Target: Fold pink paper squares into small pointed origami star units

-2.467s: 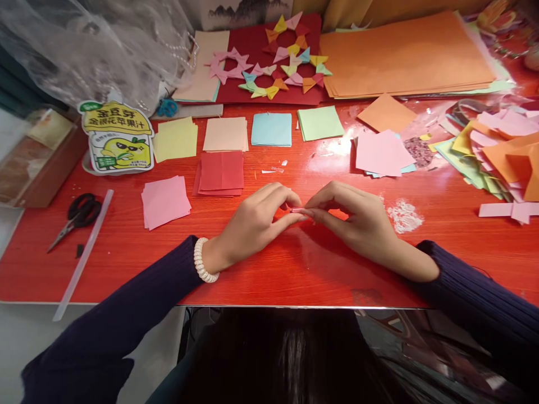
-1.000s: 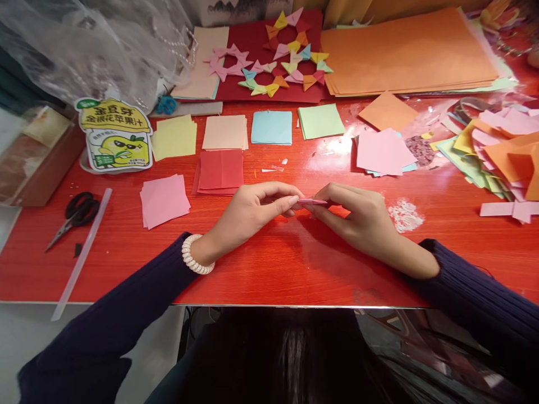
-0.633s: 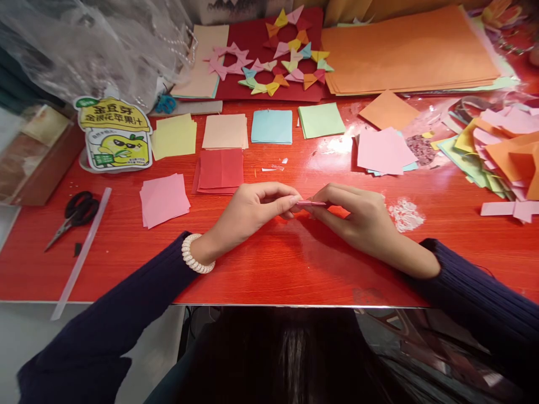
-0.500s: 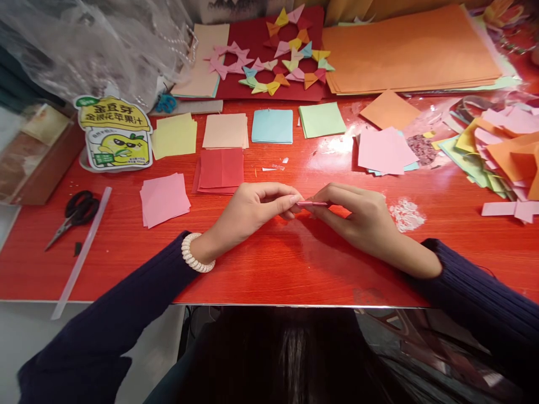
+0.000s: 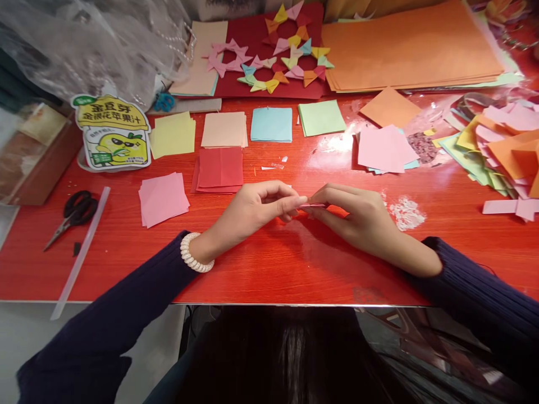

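Note:
Between my two hands is a small folded piece of pink paper (image 5: 312, 206), seen nearly edge-on just above the table. My left hand (image 5: 269, 203), with a white coiled band at the wrist, pinches its left end between thumb and fingers. My right hand (image 5: 351, 210) grips the other end, and its fingers hide part of the paper. Left of my hands lie a stack of red paper squares (image 5: 220, 168) and a stack of pink squares (image 5: 164, 199). A pale pink stack (image 5: 383, 148) rests beyond my right hand.
Yellow (image 5: 172, 134), peach (image 5: 224, 129), blue (image 5: 272, 124) and green (image 5: 321, 118) paper stacks line the middle. Folded paper rings (image 5: 263, 76) lie at the back. Scissors (image 5: 78, 213) and a translucent strip (image 5: 82, 252) are at left. Paper scraps (image 5: 505, 146) pile up at right.
My left thumb has slid slightly to the right along the folded pink paper, covering more of it. My right hand has hardly moved.

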